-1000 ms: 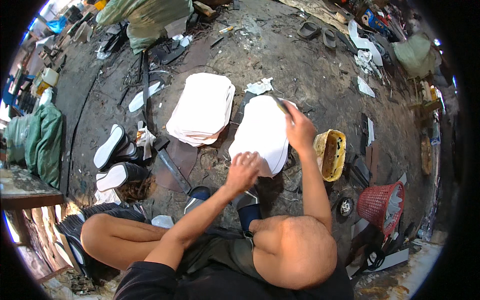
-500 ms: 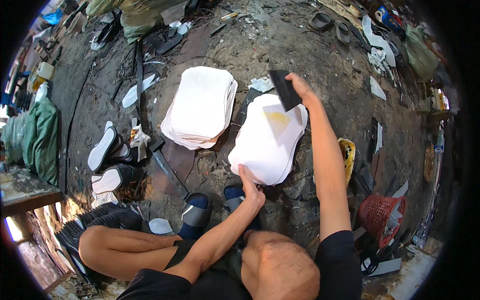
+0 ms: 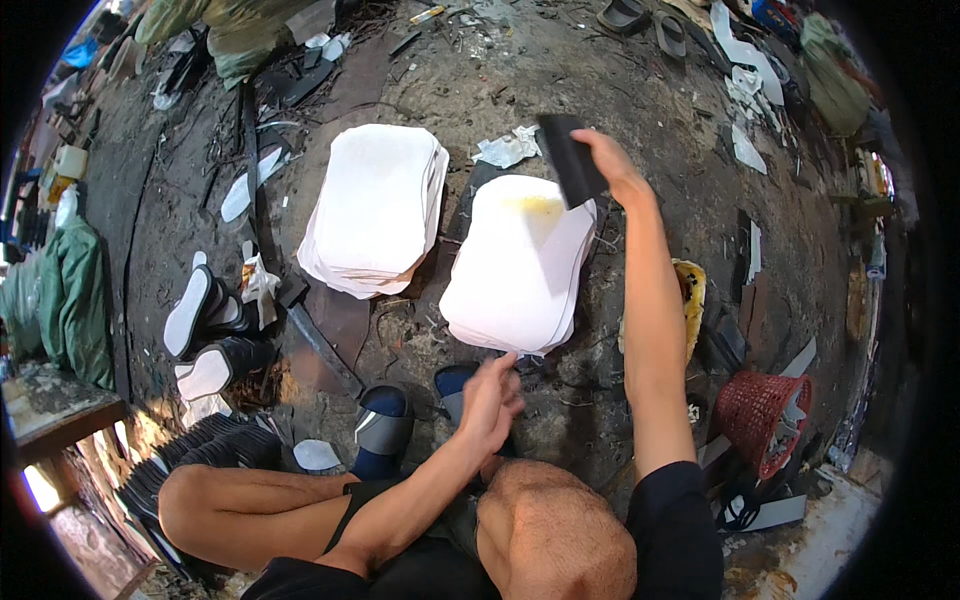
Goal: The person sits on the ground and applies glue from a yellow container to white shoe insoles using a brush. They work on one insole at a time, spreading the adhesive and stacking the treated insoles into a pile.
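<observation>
My right hand (image 3: 615,165) is closed on a flat black rectangular slab (image 3: 572,160), held tilted over the far right corner of a stack of white sheets (image 3: 500,290). The sheets have rounded outlines. A yellow smear (image 3: 538,206) marks the top sheet near its far edge, beside the slab's shadow. Just off the near edge of this stack is my left hand (image 3: 490,400), its fingers loosely apart and slightly blurred, with nothing seen in them. A second, taller stack of similar white sheets (image 3: 375,200) lies to the left.
At the right are a yellow-smeared container (image 3: 692,300), partly behind my forearm, and a red basket (image 3: 750,410) with scraps. A hammer-like tool (image 3: 325,345) and sandals (image 3: 190,310) lie left. Black sole-shaped pieces (image 3: 220,445) line up near my knee. Scraps litter the dark ground.
My left hand has come off the near edge of the right stack and drawn back toward me. The yellow smear shows closer to the far edge. My right hand still grips the slab.
</observation>
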Available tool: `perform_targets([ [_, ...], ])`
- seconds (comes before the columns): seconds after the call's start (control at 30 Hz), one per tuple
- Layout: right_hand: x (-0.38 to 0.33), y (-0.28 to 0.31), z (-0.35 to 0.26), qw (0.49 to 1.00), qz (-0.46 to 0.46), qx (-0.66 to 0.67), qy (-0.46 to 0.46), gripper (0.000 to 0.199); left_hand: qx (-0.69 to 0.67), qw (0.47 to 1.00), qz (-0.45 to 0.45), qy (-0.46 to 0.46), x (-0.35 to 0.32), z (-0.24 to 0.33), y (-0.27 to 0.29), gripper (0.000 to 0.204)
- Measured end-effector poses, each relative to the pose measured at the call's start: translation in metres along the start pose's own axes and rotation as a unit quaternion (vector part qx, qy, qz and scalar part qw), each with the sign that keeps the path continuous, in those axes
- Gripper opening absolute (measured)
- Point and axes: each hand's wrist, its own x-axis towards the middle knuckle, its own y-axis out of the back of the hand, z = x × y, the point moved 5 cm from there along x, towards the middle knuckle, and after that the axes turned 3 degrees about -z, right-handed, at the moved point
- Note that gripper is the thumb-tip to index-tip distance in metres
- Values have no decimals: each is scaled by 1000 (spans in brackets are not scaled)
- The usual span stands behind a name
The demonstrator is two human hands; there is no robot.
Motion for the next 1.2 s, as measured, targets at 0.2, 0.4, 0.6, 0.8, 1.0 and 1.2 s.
perform_targets([
  [0.2,-66,36,92,936,254,244,-28,40,419,729,79,-536,88,189,-74,82],
  [0.4,-77,12,136,924,197,325,-43,42,499,832,-79,-228,128,198,-113,100],
  [0.6,-188,-46,138,906,169,388,1,46,550,789,-15,-273,98,187,-12,103],
  [0.8,-218,-73,177,896,186,403,-17,64,579,796,-10,-179,52,140,-30,100],
  [1.0,-315,55,74,873,459,-92,136,22,572,600,26,-558,-8,150,-16,67],
  [1.2,-288,114,106,796,439,-414,-50,47,783,234,-90,-569,27,47,-39,67],
])
